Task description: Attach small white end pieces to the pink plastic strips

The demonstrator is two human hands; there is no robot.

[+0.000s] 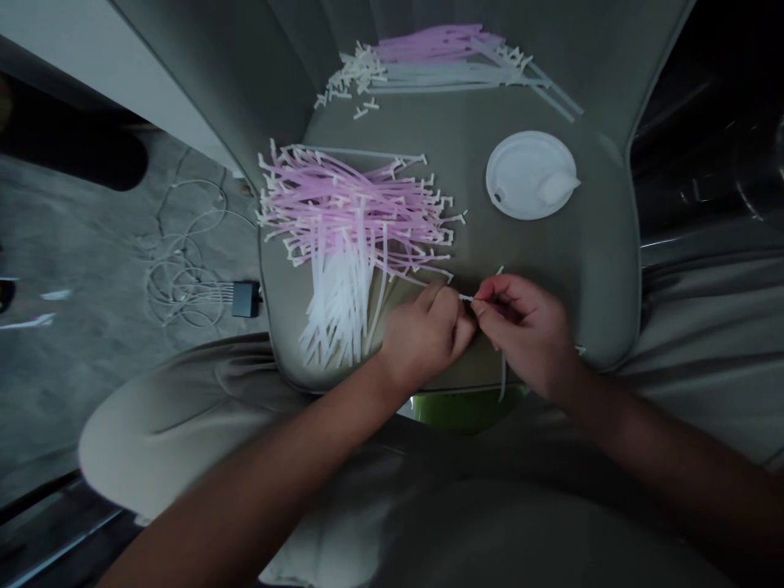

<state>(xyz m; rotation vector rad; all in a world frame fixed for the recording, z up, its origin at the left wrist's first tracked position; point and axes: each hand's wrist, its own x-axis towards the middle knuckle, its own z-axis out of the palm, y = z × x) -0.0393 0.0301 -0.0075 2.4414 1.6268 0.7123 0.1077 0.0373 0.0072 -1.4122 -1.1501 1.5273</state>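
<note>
Dish, just one, lies beyond left hand and right hand, both gripping one white piece.

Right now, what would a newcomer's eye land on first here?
A heap of pink strands on the left of the grey seat would likely catch the eye first, with white strands fanning toward the near edge. Right of it lies a round white dish. Nearer the body, the left hand and right hand meet, both with a grip on a thin white piece.
</note>
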